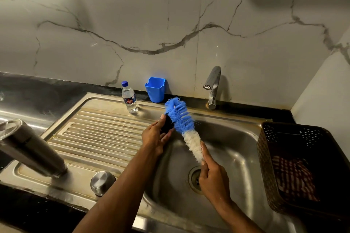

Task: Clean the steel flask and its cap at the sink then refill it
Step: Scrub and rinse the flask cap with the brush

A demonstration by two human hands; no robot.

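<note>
— Where's the flask point(32, 149)?
— Near left on the drainboard point(98, 130), well apart from both hands; a steel cap point(102, 182) beside it.
— The grips?
— Left hand point(156, 136) curled round a black part point(167, 124); right hand point(213, 178) pinching the brush point(184, 127) over the sink point(233, 157).

My brush point(184, 128) is blue with white bristles below; the cup point(155, 89) is blue, the basket point(295, 166) dark brown, the wall point(170, 24) white marble, grey-veined.
</note>
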